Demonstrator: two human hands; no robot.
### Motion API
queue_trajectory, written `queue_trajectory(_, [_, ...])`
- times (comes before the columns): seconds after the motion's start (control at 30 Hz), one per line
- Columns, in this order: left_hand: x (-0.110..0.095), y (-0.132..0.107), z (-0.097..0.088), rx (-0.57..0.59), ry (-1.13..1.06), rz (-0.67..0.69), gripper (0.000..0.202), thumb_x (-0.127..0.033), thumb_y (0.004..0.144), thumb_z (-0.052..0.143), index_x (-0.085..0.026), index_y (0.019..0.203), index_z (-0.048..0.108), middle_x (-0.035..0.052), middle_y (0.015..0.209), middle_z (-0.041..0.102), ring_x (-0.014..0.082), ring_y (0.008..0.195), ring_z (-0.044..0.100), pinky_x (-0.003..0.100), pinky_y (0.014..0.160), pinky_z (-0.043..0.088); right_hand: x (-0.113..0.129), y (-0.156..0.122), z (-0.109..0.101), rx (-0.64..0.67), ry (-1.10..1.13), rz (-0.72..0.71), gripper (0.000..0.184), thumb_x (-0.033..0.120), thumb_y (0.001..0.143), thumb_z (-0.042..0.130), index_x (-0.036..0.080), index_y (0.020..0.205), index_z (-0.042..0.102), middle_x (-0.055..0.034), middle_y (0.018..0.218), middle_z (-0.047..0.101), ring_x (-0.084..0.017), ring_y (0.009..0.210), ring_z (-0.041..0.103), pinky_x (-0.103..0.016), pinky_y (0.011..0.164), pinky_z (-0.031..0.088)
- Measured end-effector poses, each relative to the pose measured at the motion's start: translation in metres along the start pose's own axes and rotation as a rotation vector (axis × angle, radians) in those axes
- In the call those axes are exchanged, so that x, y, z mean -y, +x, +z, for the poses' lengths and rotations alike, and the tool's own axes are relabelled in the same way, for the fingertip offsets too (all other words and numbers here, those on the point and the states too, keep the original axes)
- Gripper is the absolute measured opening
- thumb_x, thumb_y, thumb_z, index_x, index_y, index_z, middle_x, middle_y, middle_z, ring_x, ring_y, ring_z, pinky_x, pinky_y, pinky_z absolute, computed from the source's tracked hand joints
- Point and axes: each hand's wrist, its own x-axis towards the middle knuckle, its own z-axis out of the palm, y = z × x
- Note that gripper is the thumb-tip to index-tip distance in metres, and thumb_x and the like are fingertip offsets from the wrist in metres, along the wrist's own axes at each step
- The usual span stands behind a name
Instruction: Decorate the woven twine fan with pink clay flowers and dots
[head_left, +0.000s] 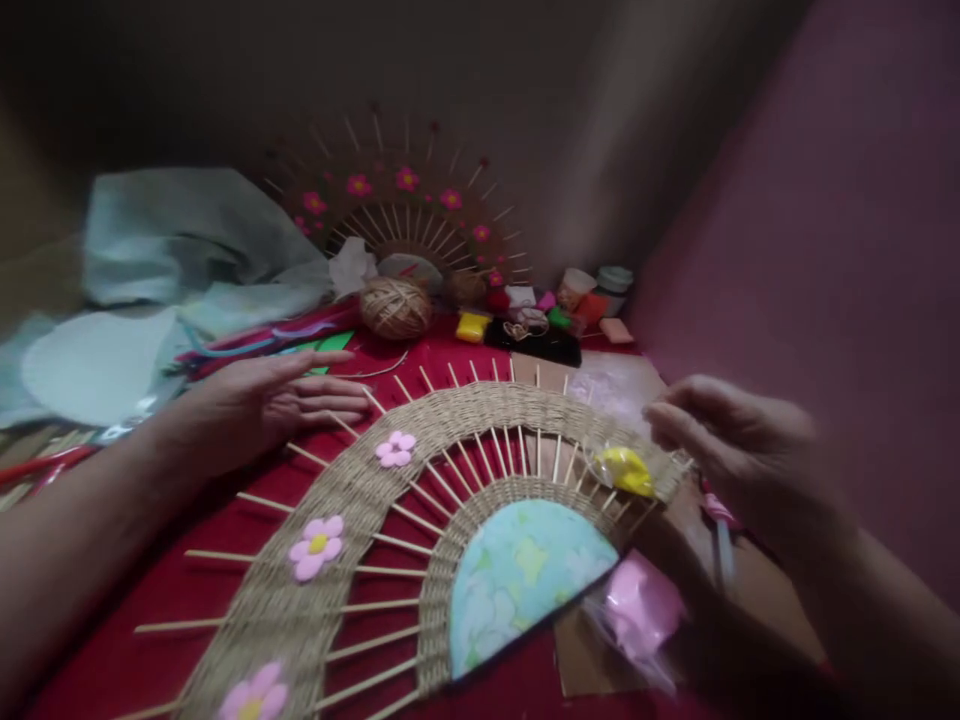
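A half-round woven fan (300,500) with wooden sticks fanning out lies in front of me, with a light blue patterned half-disc (532,580) at its centre. Pink flowers (317,547) sit along its left band; two show yellow centres, while the topmost has none in yellow. My left hand (315,395) is open, fingers stretched out beside the stick tips at the upper left. Over the fan's right end, my right hand (727,440) is closed in a pinch; what it holds, if anything, I cannot make out. Just left of it, a yellow lump in clear plastic (628,470) rests on the fan.
A pink packet (643,605) lies on cardboard (592,665) below the fan's right end. Behind stand a twine ball (396,307), small jars (615,285), a yellow packet (472,326) and another flowered fan (405,180). Pale cloth (187,230) is at left, a pink wall (840,250) at right.
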Motion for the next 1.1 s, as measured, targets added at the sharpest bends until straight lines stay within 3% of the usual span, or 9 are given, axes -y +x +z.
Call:
queue_trajectory(0.13, [-0.015,-0.014,0.009,-0.278,0.481,0.222,0.035,-0.031,0.078,0.061,-0.015,0.109,0.06,0.0052,0.106,0.068,0.0211,0.104,0.057,0.039,0.1,0.035,-0.019,-0.008,0.007,0.023,-0.11,-0.009,0.026,0.031,0.085,0.052,0.02,0.061,0.053,0.0033,0.048,0.051,-0.009,0.041,0.044,-0.023,0.042,0.033])
queue_trajectory(0.2, [-0.026,-0.028,0.02,-0.342,0.699,0.276,0.028,-0.032,0.078,0.06,-0.02,0.103,0.065,0.0022,0.111,0.066,0.0208,0.107,0.055,0.039,0.102,0.032,-0.026,-0.009,0.011,0.026,-0.133,-0.005,0.033,0.032,0.087,0.047,0.021,0.057,0.05,0.0031,0.046,0.048,-0.009,0.04,0.042,-0.024,0.042,0.032])
queue_trajectory(0.27, [-0.036,-0.041,0.033,-0.356,0.773,0.328,0.024,-0.032,0.079,0.058,-0.022,0.099,0.067,0.0007,0.107,0.068,0.0198,0.102,0.058,0.04,0.099,0.036,-0.03,-0.009,0.013,0.04,-0.127,0.008,0.035,0.033,0.089,0.044,0.021,0.056,0.048,0.0028,0.045,0.047,-0.01,0.04,0.042,-0.024,0.042,0.031])
queue_trajectory(0.43, [-0.047,-0.063,0.069,-0.153,0.763,0.475,0.025,-0.036,0.077,0.061,-0.024,0.097,0.069,0.0008,0.1,0.07,0.0193,0.095,0.061,0.032,0.085,0.046,-0.031,-0.008,0.011,0.062,-0.001,0.043,0.02,0.027,0.084,0.048,0.02,0.065,0.051,-0.0003,0.058,0.057,-0.012,0.051,0.05,-0.025,0.05,0.036])
queue_trajectory(0.57, [-0.041,-0.067,0.104,0.088,0.67,0.428,0.034,-0.042,0.075,0.062,-0.023,0.103,0.067,0.0033,0.101,0.069,0.0209,0.095,0.062,0.03,0.082,0.048,-0.028,-0.009,0.009,0.049,0.198,0.111,0.011,0.02,0.079,0.048,0.018,0.07,0.054,-0.0005,0.065,0.057,-0.014,0.061,0.052,-0.027,0.058,0.038])
queue_trajectory(0.73, [-0.02,-0.076,0.146,0.234,0.597,0.418,0.028,-0.036,0.081,0.057,-0.019,0.1,0.067,0.0073,0.1,0.068,0.023,0.092,0.062,0.034,0.081,0.049,-0.028,-0.01,0.011,0.031,0.513,0.2,0.01,0.014,0.074,0.045,0.018,0.068,0.053,0.0022,0.063,0.052,-0.013,0.062,0.048,-0.028,0.063,0.038])
queue_trajectory(0.87, [0.005,-0.092,0.167,0.398,0.831,0.529,0.027,-0.03,0.086,0.05,-0.021,0.107,0.063,0.0085,0.101,0.066,0.0231,0.091,0.06,0.035,0.079,0.047,-0.033,-0.012,0.016,0.039,0.644,0.231,0.009,0.015,0.073,0.042,0.018,0.073,0.05,0.0035,0.061,0.05,-0.012,0.059,0.048,-0.028,0.062,0.041])
queue_trajectory(0.97, [0.019,-0.096,0.172,0.438,0.921,0.68,0.027,-0.024,0.086,0.047,-0.021,0.11,0.06,0.0096,0.104,0.064,0.0227,0.095,0.058,0.036,0.084,0.044,-0.038,-0.012,0.02,0.052,0.755,0.264,0.011,0.016,0.072,0.044,0.017,0.08,0.052,0.0028,0.063,0.053,-0.012,0.059,0.05,-0.029,0.061,0.043])
queue_trajectory(1.1, [0.02,-0.082,0.174,0.358,0.973,0.68,0.025,-0.024,0.086,0.047,-0.017,0.108,0.059,0.0104,0.098,0.065,0.0216,0.086,0.058,0.035,0.075,0.045,-0.04,-0.013,0.022,0.1,0.891,0.306,0.014,0.018,0.071,0.049,0.015,0.083,0.057,0.001,0.065,0.057,-0.011,0.059,0.052,-0.028,0.059,0.044])
